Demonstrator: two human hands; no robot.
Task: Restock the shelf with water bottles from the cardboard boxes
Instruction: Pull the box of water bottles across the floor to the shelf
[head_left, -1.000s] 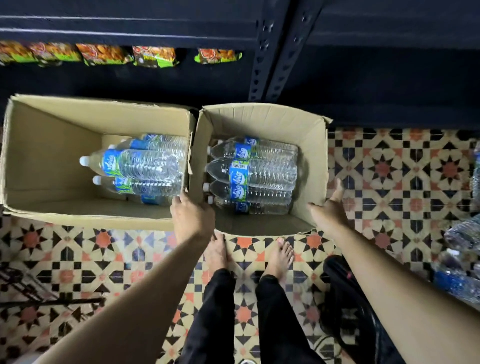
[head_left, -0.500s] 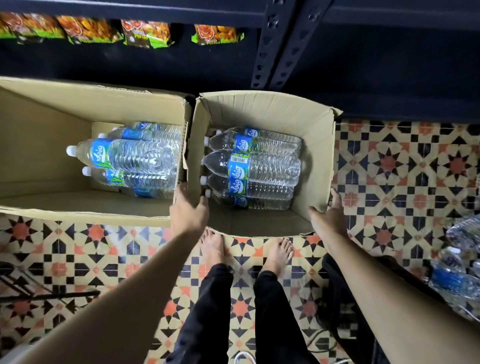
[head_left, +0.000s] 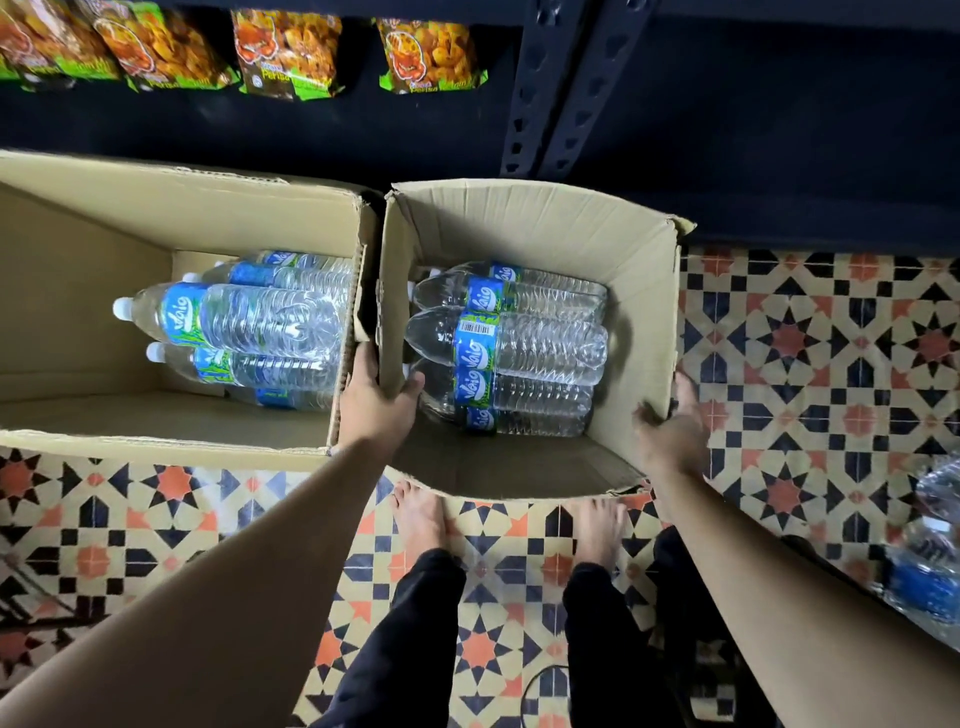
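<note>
Bare feet (head_left: 418, 514) are planted on the tiled floor (head_left: 831, 374), with the toes right at the near edge of the right box (head_left: 535, 223). If that box is dropped or dragged nearward, the toes are judged to be the first thing struck. The left hand (head_left: 376, 400) is clamped on the box's left wall, thumb inside and fingers outside, in the narrow gap against the left box (head_left: 182, 208). Those fingers could be pinched by any shove leftward. The right hand (head_left: 670, 426), slightly blurred, is closed over the right wall by the near corner. Only thin cardboard walls are gripped and the base is unsupported. The water bottles (head_left: 519, 345) are stacked on their sides toward the far part of the box floor, so the load is uneven. On a lift, buckling or tearing of the walls is considered possible, and a tilt could cause the bottles to roll. More bottles (head_left: 249, 322) lie in the left box. Farther off, the dark shelf (head_left: 540, 104) is poorly lit, so clearance for placing cannot be judged. Snack packets (head_left: 285, 52) are noted on its far-left tier.
</note>
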